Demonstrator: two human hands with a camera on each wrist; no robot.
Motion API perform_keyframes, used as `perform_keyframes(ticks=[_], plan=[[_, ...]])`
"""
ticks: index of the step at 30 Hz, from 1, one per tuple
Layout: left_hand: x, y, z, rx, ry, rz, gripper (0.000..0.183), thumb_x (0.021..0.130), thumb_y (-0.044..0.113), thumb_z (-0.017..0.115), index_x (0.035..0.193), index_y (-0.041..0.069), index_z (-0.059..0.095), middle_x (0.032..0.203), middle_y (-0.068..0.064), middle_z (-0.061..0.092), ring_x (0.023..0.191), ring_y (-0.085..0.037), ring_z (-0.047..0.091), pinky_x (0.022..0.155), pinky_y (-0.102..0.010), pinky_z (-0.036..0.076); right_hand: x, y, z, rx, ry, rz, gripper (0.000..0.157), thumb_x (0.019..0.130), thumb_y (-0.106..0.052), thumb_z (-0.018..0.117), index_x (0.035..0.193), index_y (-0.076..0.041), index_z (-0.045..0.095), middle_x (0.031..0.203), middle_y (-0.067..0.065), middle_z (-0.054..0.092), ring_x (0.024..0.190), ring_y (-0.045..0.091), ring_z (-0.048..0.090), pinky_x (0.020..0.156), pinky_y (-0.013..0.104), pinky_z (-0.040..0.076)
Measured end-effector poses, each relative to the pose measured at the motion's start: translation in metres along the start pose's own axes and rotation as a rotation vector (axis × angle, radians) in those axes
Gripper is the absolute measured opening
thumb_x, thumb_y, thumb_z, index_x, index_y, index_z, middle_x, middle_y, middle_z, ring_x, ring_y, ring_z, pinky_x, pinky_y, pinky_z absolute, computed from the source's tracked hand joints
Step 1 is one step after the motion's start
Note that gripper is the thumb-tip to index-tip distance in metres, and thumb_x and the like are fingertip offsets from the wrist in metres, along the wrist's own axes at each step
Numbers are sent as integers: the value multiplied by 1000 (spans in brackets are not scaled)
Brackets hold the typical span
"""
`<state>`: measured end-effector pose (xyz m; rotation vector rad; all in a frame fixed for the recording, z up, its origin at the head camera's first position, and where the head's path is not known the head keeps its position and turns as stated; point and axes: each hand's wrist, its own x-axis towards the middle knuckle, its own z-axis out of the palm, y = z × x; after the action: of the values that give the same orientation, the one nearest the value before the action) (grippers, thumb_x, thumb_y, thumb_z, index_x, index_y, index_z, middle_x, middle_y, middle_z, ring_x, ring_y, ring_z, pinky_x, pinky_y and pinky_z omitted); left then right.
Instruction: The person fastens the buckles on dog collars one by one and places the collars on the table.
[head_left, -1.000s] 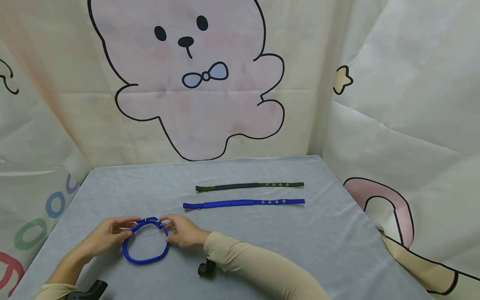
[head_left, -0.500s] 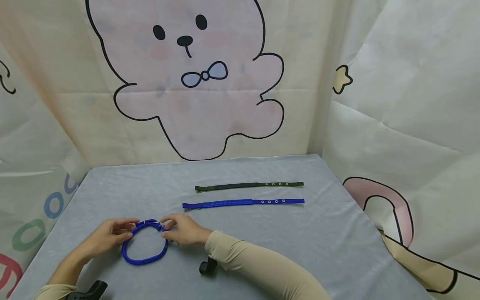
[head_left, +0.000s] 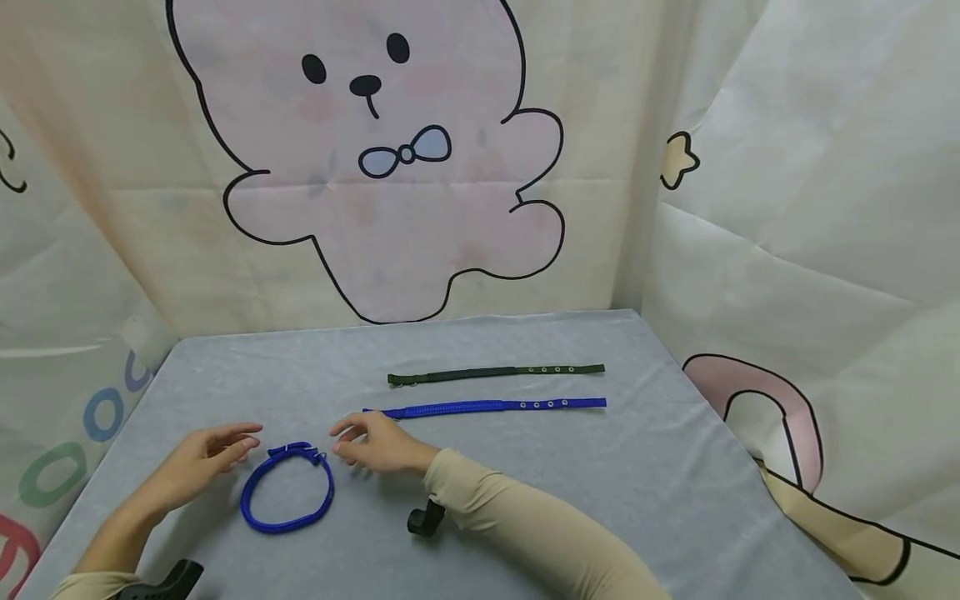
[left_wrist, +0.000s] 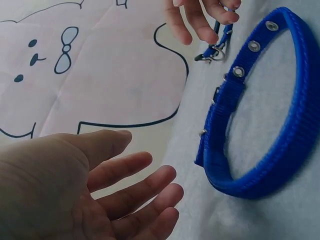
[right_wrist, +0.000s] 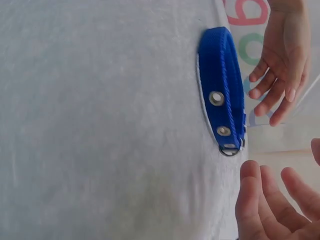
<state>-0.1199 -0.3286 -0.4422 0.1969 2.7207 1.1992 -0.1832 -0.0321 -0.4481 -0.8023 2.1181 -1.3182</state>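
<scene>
A blue collar, buckled into a loop, lies on the grey cloth between the two hands. Metal eyelets and the buckle show on its band in the left wrist view. My left hand hovers just left of the loop, fingers relaxed and holding nothing. To the loop's right, my right hand is held with loosely bent fingers, apart from the collar. Its fingers overlap the buckle end of a second blue collar, which lies flat and unfastened behind.
Behind the flat blue collar lies a dark green collar, also stretched out straight with eyelets toward the right. The grey-covered table is enclosed by cloth walls with cartoon prints. A black wrist device sits under the right sleeve.
Both hands have let go of the looped blue collar and drawn apart, the left to the left, the right to the right and slightly back. The loop stays on the table.
</scene>
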Motion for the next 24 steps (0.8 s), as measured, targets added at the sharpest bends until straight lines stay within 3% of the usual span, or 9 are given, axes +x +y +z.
perform_keyframes(ticks=[6,14,24], plan=[[1,11,2,8,13,-2,50,108,31,49,143,-5,51,132,-28,64,99,-7,70,78,-26,57,-5,3,-11,-16,12,-52,35,104,-22,59,134,-5,62,120,11,71,92,24,74,65,22,54],[6,26,6,-17,47,74,47,108,29,50,143,-3,53,131,-27,65,100,2,67,78,-19,54,-18,2,-26,-54,44,-107,35,104,-23,57,135,-7,61,121,10,71,97,25,73,64,21,52],[23,52,14,-3,35,140,44,108,26,51,142,-1,55,129,-24,68,101,3,66,80,-22,55,-28,2,-39,-33,81,-130,32,104,-21,58,133,-9,63,123,15,68,103,38,71,69,19,51]])
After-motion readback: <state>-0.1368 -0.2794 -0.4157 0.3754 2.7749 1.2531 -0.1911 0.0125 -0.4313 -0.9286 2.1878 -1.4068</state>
